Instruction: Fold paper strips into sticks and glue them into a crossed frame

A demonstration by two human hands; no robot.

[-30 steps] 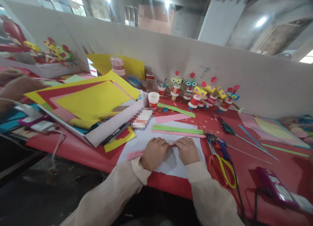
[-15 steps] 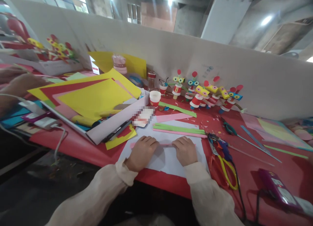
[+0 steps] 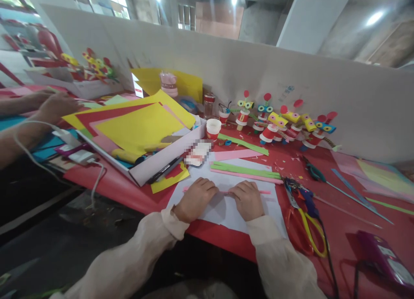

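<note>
A narrow pink paper strip lies crosswise on a white sheet at the table's near edge. The fingers of my left hand are closed over its left part, and my right hand is closed over it further right. Only a small gap separates the two hands. Both strip ends stick out past the hands; the fingertips are partly hidden. Just beyond lies a bundle of green paper strips with pink strips along its near side.
To the right lie yellow-handled scissors, a glue gun, pliers and a purple device. A white box with coloured paper stands left. Several paper-cup figures line the partition. Another person's hands are far left.
The view has swung left, so everything sits further right. My right hand has shifted closer to my left one, and more of the strip's right end shows beyond it.
</note>
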